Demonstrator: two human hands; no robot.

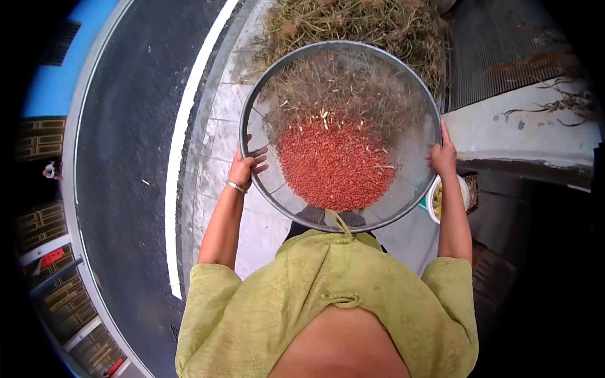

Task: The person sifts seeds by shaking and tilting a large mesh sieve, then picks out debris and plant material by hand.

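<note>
Ground: pale paving slabs (220, 113) beside a dark asphalt road (126, 157) with a white line (179, 145).
Sieve (340, 135): held level at chest height, red grains (334, 164) heaped inside.
Left hand (242, 167): clasping the sieve's rim.
Right hand (443, 156): clasping the opposite rim.
Beyond: dry plant stalks (353, 22).

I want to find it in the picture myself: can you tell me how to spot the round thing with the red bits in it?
Start at the grey road with its white line, then move right over the pale paving. The round sieve is held up there, the left hand and right hand gripping opposite sides of its metal rim. Only it has see-through mesh, carrying a heap of red grains with straw bits.
</note>
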